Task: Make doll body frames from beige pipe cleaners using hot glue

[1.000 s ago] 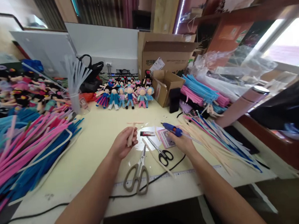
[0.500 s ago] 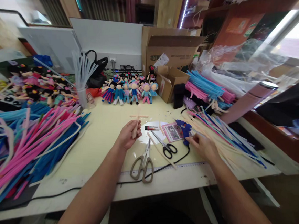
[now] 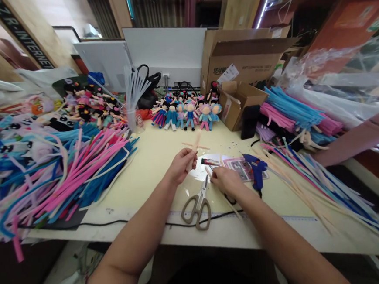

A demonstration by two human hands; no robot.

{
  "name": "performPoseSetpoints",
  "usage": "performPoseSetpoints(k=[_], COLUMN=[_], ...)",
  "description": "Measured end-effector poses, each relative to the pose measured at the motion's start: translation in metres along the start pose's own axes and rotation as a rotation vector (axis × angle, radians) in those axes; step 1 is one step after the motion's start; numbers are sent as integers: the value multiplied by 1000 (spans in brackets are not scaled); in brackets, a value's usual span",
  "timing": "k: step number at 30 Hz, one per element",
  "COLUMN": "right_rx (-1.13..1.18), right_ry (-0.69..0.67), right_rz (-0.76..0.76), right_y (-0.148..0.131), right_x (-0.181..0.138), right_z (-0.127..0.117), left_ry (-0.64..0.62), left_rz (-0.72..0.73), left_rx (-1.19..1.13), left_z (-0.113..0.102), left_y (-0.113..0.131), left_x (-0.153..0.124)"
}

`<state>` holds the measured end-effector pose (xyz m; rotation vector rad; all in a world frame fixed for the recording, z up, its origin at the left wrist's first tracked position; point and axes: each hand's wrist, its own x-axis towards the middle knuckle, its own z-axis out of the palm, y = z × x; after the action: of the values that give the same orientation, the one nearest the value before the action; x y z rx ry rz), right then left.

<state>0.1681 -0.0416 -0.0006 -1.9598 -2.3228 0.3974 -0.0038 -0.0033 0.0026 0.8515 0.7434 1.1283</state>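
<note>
My left hand [image 3: 183, 163] is closed around a bundle of cream pipe cleaners [image 3: 196, 142], bent into a cross shape whose arms stick out above the fingers. My right hand [image 3: 226, 182] reaches down to the table, its fingers pinched at a loose cream pipe cleaner [image 3: 236, 210]. It covers most of a pair of black-handled scissors [image 3: 229, 199]. Between the forearms lie larger scissors with grey-brown handles [image 3: 196, 211]. Just beyond the right fingertips is a small dark tube with a red end [image 3: 210, 161]. A blue glue gun [image 3: 256, 169] rests to the right on a pink printed card [image 3: 239, 168].
Pipe cleaners in pink, blue and white [image 3: 70, 173] are heaped at the left. Several small dolls [image 3: 190, 115] stand at the back beside cardboard boxes [image 3: 243, 100]. More pipe cleaners [image 3: 294, 112] lie at the right. A black cord [image 3: 179, 224] crosses the table's front.
My right hand has left the glue gun and moved left onto the loose pipe cleaner by the scissors. My left hand keeps its bundle. The view has turned left.
</note>
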Motion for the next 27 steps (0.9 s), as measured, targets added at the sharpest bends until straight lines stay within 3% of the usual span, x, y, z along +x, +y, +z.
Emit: performPoseSetpoints(k=[4,7,11,15,22,27], right_rx=[15,146,516,819,697,615], right_ry=[-9,140,323,363,440,498], right_rz=[18,30,-30,-156,-229,-185], right_y=[8,25,39,31,13,12], right_x=[13,15,15,11,3,1], right_z=[-10,-25,-29,-20,-19,-19], left_ry=[27,55,78,102,113,118], left_rz=[7,0,-12,-15,-34,-12], left_rx=[66,102,113,161,254,297], left_z=[-1,-1,0,2,11,16], left_y=[1,0,-3,-6,-13,-14], left_x=[0,0,0,0,-3,-6])
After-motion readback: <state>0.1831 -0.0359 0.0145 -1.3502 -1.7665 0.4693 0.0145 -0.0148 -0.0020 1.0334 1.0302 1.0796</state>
